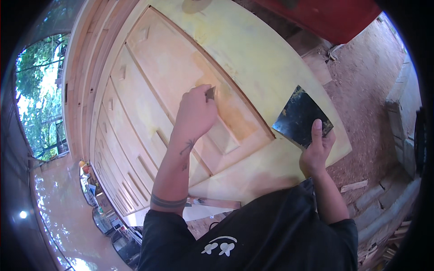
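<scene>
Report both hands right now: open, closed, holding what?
Left hand: closed, holding a small dark tool, partly hidden.
Right hand: closed on the edge of a black plate.

I see room between left hand (199,108) and black plate (296,113), over the pale panel (257,49) — raised strips (162,137) left of the forearm (174,176) block a low sweep — red object (334,18) beyond the far right edge.

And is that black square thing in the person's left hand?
No, the black square plate is in the right hand, while the left hand is over the wooden panel.
</scene>
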Demonstrator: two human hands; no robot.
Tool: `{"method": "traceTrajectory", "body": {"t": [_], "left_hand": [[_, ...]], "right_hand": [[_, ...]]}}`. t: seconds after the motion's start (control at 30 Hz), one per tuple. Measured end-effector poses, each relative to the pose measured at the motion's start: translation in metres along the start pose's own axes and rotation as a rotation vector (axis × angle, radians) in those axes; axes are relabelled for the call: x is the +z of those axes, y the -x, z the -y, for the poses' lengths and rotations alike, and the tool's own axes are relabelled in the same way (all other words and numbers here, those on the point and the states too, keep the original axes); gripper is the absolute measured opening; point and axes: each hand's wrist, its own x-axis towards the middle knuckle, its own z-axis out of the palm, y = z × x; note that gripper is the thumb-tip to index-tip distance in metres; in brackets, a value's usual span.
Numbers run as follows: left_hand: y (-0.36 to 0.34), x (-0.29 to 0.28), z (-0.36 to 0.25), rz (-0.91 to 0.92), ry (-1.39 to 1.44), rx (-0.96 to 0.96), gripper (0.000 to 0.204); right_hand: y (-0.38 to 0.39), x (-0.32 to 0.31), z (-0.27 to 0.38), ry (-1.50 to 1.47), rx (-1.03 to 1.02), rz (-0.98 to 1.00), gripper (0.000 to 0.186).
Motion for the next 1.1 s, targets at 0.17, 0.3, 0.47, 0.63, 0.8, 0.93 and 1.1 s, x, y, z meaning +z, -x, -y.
{"method": "traceTrajectory", "body": {"t": [0.17,0.3,0.47,0.63,0.8,0.93,1.1], "left_hand": [[-0.01,0.018,0.015,-0.129,0.254,-0.091,0.038],[-0.013,0.018,0.002,-0.183,0.212,-0.233,0.036],[-0.017,0.022,-0.005,-0.159,0.349,-0.375,0.034],[-0.014,0.038,-0.03,-0.245,0.046,-0.344,0.024],[-0.006,0.054,-0.057,-0.193,0.014,-0.284,0.036],[0.004,0.052,-0.066,-0.193,0.062,-0.21,0.035],[0.012,0.052,-0.014,-0.309,0.287,-0.315,0.032]], "right_hand": [[-0.006,-0.01,0.0,-0.108,0.084,-0.016,0.024],[-0.024,-0.029,0.01,-0.13,0.056,0.053,0.025],[-0.052,-0.045,0.018,0.004,0.065,0.224,0.023],[-0.061,-0.058,0.016,0.125,0.076,0.446,0.025],[-0.064,-0.059,0.017,0.133,0.148,0.482,0.025],[-0.065,-0.06,0.009,0.12,0.131,0.425,0.025],[-0.068,-0.056,0.022,0.14,0.154,0.48,0.026]]}}
